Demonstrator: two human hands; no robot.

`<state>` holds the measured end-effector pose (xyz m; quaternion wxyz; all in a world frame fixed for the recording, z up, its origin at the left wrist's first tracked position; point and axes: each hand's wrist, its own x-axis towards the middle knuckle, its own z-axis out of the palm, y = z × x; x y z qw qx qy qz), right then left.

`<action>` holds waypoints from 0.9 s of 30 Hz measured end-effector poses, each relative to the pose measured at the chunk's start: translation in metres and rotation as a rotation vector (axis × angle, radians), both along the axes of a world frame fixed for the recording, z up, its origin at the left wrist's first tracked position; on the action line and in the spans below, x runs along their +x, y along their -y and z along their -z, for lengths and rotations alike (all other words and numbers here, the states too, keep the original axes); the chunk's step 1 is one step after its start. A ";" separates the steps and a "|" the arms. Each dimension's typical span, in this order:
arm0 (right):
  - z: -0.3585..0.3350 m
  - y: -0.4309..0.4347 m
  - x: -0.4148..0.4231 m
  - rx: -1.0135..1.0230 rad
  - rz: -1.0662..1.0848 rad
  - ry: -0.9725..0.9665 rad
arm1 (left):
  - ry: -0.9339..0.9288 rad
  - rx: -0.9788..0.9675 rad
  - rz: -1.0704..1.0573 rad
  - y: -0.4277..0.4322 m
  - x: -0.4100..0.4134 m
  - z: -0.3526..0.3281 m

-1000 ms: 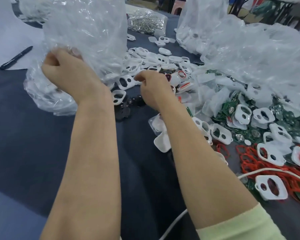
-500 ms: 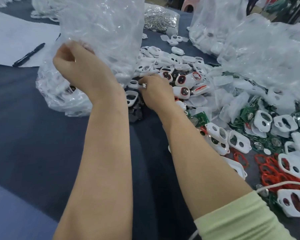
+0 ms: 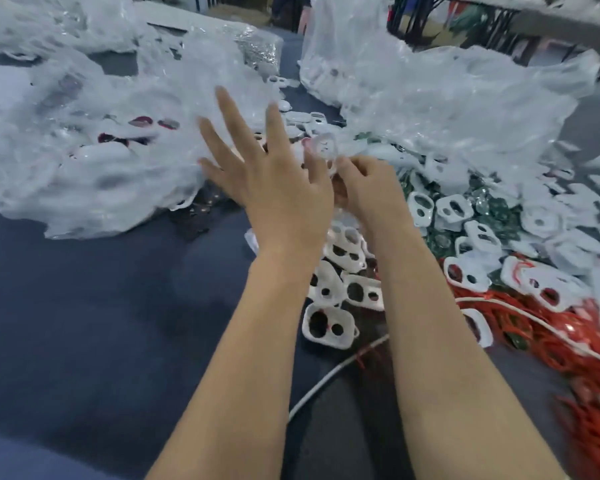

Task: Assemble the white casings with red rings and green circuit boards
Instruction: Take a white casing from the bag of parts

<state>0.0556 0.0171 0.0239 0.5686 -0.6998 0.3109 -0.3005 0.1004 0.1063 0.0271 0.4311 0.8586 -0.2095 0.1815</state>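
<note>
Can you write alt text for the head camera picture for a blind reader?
A right hand pinches a white casing beside the open left hand, over a table strewn with loose casings, red rings, green circuit boards and plastic bags.

The left forearm [image 3: 243, 358] and right forearm [image 3: 440, 341] are both bare from the lower edge of the view up to the wrists. The left grip [image 3: 274, 188] is bare, with long slim fingers that blur toward the tips. The right grip [image 3: 367, 188] is bare too, knuckles showing.
</note>
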 end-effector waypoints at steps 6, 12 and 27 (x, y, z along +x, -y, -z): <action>0.001 0.025 -0.077 -0.120 0.130 -0.021 | -0.138 -0.057 0.395 0.031 -0.050 -0.002; 0.003 0.034 -0.114 -0.443 0.156 -0.143 | -0.558 -0.269 0.635 0.061 -0.071 0.001; 0.022 0.019 -0.108 -0.511 -0.028 -0.672 | -0.952 -0.691 0.622 0.066 -0.056 0.028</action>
